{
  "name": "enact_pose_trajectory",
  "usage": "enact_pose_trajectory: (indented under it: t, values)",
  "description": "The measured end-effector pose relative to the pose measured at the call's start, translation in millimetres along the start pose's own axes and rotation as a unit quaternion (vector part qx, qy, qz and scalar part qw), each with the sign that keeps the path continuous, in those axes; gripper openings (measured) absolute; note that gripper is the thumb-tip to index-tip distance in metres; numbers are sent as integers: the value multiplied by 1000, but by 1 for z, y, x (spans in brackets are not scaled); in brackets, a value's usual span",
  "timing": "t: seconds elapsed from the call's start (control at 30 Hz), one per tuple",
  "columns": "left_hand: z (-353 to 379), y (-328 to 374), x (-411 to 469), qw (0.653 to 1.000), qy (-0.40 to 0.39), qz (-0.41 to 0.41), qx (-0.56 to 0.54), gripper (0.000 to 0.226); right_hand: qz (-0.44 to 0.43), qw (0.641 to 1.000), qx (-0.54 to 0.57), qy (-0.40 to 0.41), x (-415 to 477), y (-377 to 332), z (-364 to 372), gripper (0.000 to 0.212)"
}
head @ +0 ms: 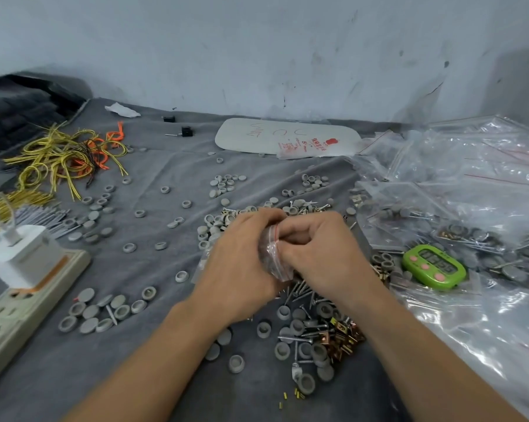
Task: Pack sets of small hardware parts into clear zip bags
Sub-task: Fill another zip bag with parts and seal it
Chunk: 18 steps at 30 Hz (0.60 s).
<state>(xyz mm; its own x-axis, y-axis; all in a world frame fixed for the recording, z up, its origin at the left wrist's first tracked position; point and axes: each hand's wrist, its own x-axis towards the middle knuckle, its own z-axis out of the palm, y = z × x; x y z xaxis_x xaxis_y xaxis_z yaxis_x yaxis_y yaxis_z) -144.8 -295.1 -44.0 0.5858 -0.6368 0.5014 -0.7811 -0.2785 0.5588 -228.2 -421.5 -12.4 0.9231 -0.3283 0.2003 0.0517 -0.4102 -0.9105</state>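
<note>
Both hands meet over the middle of the tabletop [241, 397], which is covered with a soft grey cloth. Between them is a small zip bag [272, 254] of clear, wrinkled plastic with a thin red strip along its mouth. The left hand [241, 263] has its fingers curled round the bag from the side. The right hand [321, 254] has bent fingers and pinches the bag near the red strip. Most of the bag is hidden by the fingers; something dark shows through the plastic, but I cannot tell what parts they are.

Around the hands lie many round grey caps [98, 315], flat on one side and hollow on the other, thin metal screws [299, 292], and shiny copper-coloured clips [345, 336]. At the right a glossy heap of clear bags [470, 166] is cut off by the frame edge. A green timer [433, 266] with pink buttons lies on it; its digits are too blurred to read. At the far left are tangled yellow wires [59, 153] and a cream power strip [13, 315], partly out of view.
</note>
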Motion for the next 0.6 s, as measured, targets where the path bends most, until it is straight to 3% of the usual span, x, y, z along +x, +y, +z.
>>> enact_pose_trajectory:
  t: [0.17, 0.3, 0.37, 0.47, 0.53, 0.6]
  values:
    - [0, -1, -3, 1000, 9, 12, 2, 58, -10, 988, -140, -67, 3, 4, 7, 32]
    - [-1, -4, 0, 998, 66, -17, 1, 55, 1, 1000, -17, 24, 3, -2, -6, 30]
    - [-3, -6, 2, 995, 87, -42, 4, 58, 3, 996, -74, 47, 3, -3, -20, 28]
    - [-4, -9, 1, 990, 111, -82, 30, 63, 38, 948, -301, -96, -2, -7, -32, 23]
    - [-3, -11, 2, 988, 120, -87, 53, 68, 53, 912, -372, -163, -6, -12, -30, 26]
    - [-2, -11, 2, 987, 126, -82, 60, 67, 48, 893, -411, -176, -8, -15, -22, 27]
